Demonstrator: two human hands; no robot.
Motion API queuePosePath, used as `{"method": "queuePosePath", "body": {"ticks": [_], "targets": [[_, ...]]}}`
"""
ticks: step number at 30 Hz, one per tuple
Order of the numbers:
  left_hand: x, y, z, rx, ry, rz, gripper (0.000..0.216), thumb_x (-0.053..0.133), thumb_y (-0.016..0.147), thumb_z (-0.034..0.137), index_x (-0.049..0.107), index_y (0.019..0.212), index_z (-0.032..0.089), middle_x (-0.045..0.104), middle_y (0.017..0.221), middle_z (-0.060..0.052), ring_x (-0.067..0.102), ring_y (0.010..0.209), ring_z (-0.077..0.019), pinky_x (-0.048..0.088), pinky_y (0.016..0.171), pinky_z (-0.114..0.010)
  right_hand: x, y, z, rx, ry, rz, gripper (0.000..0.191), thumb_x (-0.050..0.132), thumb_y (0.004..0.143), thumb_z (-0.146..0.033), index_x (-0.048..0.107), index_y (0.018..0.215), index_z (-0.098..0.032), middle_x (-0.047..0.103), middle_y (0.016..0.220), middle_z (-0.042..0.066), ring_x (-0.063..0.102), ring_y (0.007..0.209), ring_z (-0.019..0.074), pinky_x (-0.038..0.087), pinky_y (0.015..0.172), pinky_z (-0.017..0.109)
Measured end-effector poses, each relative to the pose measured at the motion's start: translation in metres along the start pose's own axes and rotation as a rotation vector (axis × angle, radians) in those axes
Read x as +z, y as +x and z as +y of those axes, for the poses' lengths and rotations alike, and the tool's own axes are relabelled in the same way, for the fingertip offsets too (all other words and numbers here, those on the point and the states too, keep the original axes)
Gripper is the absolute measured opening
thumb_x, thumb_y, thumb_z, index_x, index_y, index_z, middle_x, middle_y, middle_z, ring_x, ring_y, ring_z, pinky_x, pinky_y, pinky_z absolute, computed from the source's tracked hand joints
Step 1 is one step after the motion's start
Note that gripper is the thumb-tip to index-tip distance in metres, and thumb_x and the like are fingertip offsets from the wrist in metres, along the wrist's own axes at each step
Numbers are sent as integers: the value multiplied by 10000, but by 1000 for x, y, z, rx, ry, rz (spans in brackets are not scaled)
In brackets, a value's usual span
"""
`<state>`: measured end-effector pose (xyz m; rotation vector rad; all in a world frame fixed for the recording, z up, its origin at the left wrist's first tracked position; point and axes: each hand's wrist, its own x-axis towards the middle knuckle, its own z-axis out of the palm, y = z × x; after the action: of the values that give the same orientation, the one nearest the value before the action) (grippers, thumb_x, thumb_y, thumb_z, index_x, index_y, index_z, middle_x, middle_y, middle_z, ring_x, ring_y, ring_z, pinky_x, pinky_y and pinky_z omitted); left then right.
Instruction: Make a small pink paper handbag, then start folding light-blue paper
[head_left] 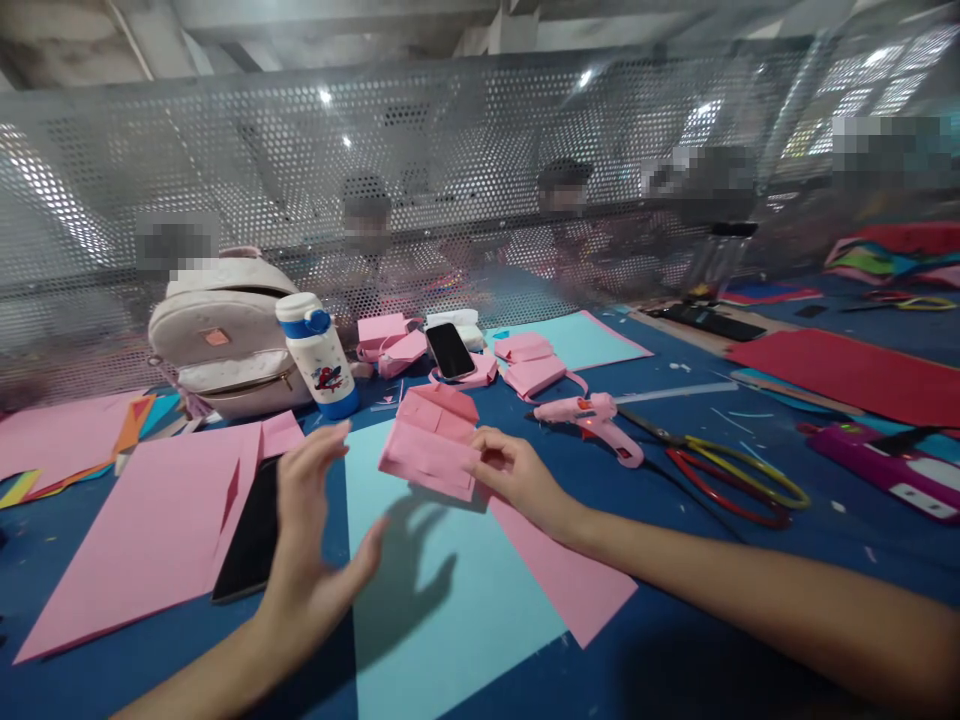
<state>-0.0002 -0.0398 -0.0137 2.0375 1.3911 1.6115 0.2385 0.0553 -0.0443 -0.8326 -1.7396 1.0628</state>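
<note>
Between the thumb and fingers of my right hand [517, 478] is a folded pink paper pouch [431, 445], pinched at its right edge. It is held above a light blue paper sheet [420, 640], on which a hand's shadow falls. My left hand [319, 530] is raised to the left of the pouch, fingers spread and touching nothing. Beneath my right wrist, a pink paper piece [570, 580] overlaps the blue sheet. Just behind my left hand lies a dark tablet or phone [251, 540], partly covered by a large pink sheet [142, 540].
On the right lie a pink glue gun [589, 415], scissors [720, 470], a purple device [885, 470] and red paper [862, 375]. A bottle [319, 355], white backpack [232, 335], phone [450, 352] and several small pink paper bags [532, 365] stand or lie before a perforated metal partition [465, 150].
</note>
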Motion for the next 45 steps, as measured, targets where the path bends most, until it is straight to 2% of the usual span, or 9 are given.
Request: {"method": "queuePosePath", "body": {"ticks": [3, 6, 9, 16, 19, 24, 30, 36, 45], "targets": [[34, 13, -25, -198, -260, -94, 723, 739, 853, 420, 342, 1442, 286, 363, 1525, -105, 314, 1457, -301, 299, 1193, -475, -1, 0, 2, -11, 9, 28, 351, 675, 873, -501, 582, 753, -184, 538, 816, 4, 515, 773, 166, 406, 738, 298], [56, 15, -34, -558, -542, -141, 841, 766, 801, 521, 308, 1456, 255, 492, 1431, -140, 526, 1298, -304, 434, 1084, -456, -2, -1, -1, -53, -6, 66, 328, 673, 889, -462, 570, 738, -189, 527, 799, 1, 513, 788, 171, 405, 751, 300], [61, 11, -31, -725, -691, -217, 763, 730, 847, 519, 358, 1452, 240, 620, 1297, -107, 642, 1112, -247, 476, 1019, -396, -3, -2, -6, -85, -72, 73, 313, 657, 909, -455, 581, 752, -195, 561, 825, 17, 524, 830, 189, 418, 775, 311], [48, 8, -24, -676, -601, -296, 532, 750, 832, 482, 589, 1239, 179, 708, 1154, -91, 665, 1024, -250, 528, 832, -295, -3, -6, -6, -223, -277, -17, 98, 678, 916, -315, 651, 916, -221, 654, 927, 37, 554, 957, 224, 421, 883, 353], [47, 9, -24, -622, -532, -335, 481, 765, 802, 487, 640, 1149, 178, 729, 1051, -75, 678, 915, -243, 538, 740, -283, -2, -9, -5, -250, -352, -59, 143, 701, 904, -372, 681, 971, -247, 703, 976, 37, 585, 975, 236, 383, 999, 426], [49, 5, -25, -530, -489, -370, 433, 770, 804, 407, 644, 1170, 214, 716, 1078, -61, 673, 962, -248, 543, 850, -325, 0, -12, -6, -290, -430, -136, 188, 742, 869, -423, 725, 970, -266, 741, 968, 31, 613, 990, 241, 406, 964, 407], [50, -1, -26, -476, -473, -396, 556, 777, 805, 344, 562, 1307, 241, 630, 1287, -82, 611, 1155, -279, 489, 1016, -385, 0, -11, -7, -251, -327, -197, 129, 752, 871, -368, 732, 885, -241, 754, 874, -9, 650, 890, 199, 418, 881, 349], [51, -1, -25, -451, -485, -341, 649, 777, 789, 306, 503, 1374, 249, 568, 1395, -94, 564, 1269, -303, 500, 1042, -391, 1, -9, -9, -98, -180, -172, 152, 751, 851, -346, 724, 800, -205, 743, 825, 16, 645, 842, 204, 464, 792, 323], [52, 4, -25, -483, -608, -318, 505, 707, 877, 378, 530, 1328, 235, 616, 1310, -98, 604, 1204, -289, 517, 1025, -388, 1, -6, -13, -15, -97, -132, 191, 690, 882, -361, 709, 823, -181, 694, 829, 28, 608, 777, 178, 480, 755, 304]]}}
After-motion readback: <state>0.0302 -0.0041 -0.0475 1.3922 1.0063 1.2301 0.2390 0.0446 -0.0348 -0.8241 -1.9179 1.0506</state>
